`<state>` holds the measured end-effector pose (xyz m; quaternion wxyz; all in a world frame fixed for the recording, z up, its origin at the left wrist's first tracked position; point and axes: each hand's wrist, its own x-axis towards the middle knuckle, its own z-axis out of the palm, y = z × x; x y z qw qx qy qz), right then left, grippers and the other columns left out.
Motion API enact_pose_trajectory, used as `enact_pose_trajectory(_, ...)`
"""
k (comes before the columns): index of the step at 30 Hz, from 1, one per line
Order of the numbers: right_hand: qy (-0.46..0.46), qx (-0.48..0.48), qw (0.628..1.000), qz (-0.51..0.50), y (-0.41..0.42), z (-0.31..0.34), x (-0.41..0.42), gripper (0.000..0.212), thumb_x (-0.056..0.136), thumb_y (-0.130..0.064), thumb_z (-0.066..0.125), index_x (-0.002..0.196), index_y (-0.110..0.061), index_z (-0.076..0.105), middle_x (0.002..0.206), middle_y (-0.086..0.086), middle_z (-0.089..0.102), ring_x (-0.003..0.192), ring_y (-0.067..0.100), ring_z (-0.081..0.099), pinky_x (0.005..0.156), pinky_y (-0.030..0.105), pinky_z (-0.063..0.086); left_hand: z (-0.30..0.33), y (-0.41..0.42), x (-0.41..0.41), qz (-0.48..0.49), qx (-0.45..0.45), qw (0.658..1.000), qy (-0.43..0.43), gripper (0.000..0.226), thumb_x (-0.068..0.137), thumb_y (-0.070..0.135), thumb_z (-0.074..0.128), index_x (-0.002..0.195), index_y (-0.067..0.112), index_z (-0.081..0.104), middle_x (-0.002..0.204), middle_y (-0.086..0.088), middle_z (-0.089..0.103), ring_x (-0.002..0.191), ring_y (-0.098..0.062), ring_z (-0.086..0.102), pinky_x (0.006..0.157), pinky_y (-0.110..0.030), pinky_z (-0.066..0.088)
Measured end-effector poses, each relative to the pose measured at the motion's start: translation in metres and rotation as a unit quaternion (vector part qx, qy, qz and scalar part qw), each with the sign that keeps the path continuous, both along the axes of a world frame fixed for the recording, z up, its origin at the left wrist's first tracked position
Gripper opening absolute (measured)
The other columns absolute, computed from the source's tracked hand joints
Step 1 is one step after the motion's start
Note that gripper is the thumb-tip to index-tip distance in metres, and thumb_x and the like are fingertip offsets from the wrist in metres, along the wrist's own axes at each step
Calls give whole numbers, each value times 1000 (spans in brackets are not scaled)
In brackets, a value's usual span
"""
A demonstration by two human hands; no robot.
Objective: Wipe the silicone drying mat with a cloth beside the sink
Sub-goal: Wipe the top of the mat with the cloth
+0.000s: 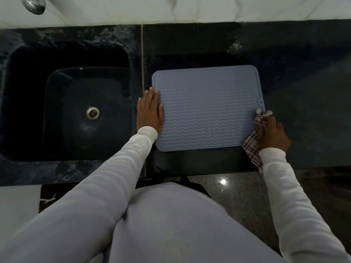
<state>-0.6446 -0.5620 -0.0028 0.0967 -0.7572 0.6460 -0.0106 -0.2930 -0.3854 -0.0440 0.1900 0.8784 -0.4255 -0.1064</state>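
A pale blue silicone drying mat (pixel 207 109) with wavy ridges lies flat on the dark countertop (pixel 303 111), just right of the sink (pixel 72 103). My left hand (pixel 150 111) presses flat on the mat's left edge, fingers straight. At the mat's lower right edge, my right hand (pixel 272 133) grips a white cloth with dark checks (pixel 252 147). The cloth bunches under the fingers, and a loose end hangs toward the counter's front edge.
The black sink has a metal drain (pixel 93 113), and a tap (pixel 34 4) shows at the top left. White tiles (pixel 190 8) back the counter. A small clear object (pixel 235 47) sits behind the mat. A dark floor mat (pixel 51 194) lies below.
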Motion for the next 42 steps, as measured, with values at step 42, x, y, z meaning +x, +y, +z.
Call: enact_pose_trajectory(42,-2,73,988,135,26,11,33,46,94,-49,49,132,-24,44,116,16,57,94,39,62,77,46,49,1,-1,0,-4,8,1000,-5,51,106,32,31,155,19,25,163,-4,15,151,-20,9,123,-38,0)
